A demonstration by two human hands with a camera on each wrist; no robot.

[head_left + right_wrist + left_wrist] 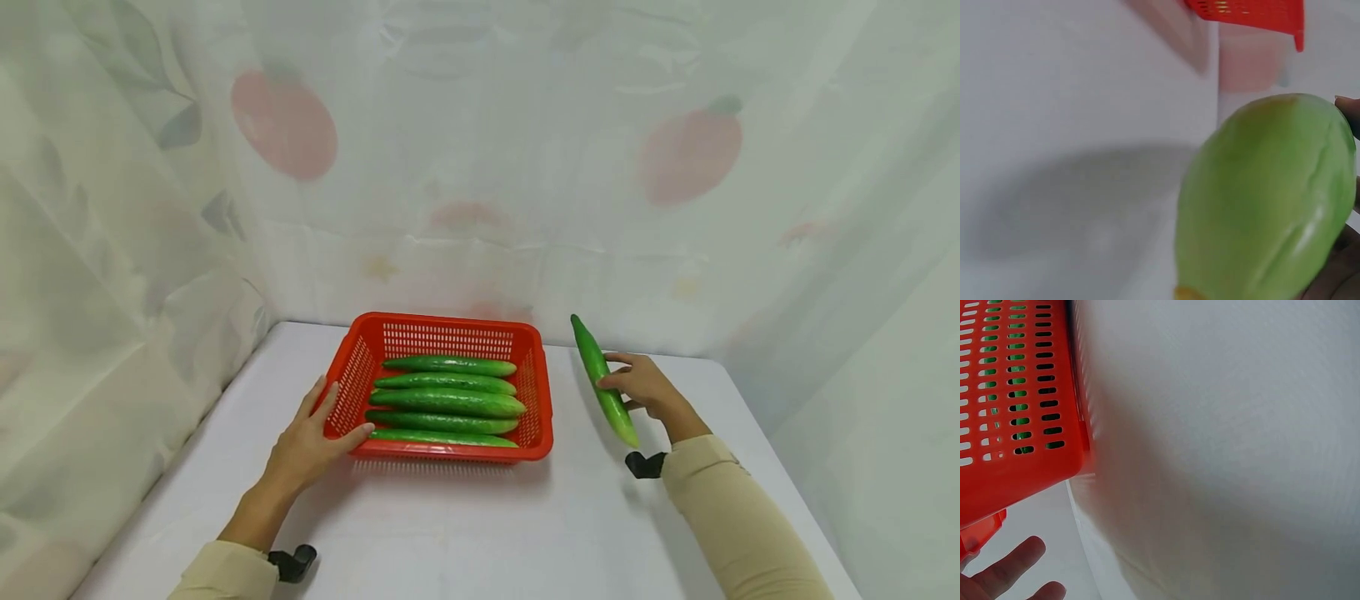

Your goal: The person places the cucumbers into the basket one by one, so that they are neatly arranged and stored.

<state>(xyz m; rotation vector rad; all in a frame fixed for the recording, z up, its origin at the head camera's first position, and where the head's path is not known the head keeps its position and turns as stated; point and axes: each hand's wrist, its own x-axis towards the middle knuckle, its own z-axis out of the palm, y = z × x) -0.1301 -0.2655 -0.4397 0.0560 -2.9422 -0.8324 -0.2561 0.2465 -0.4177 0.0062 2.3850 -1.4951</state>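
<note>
Several green cucumbers lie side by side in a red plastic basket with slotted walls. At its near left corner rests my left hand, thumb on the front rim and fingers spread along the left side. In the left wrist view, two straight fingertips stick out past the basket wall. To the right of the basket, my right hand holds one cucumber around its middle, the dark thin end pointing away. The pale end of that cucumber fills much of the right wrist view, hiding most of the hand.
A white-covered table carries the basket. Behind it hangs a pale curtain with fruit prints, and more curtain closes off both sides. Small black mounts show at both wrists.
</note>
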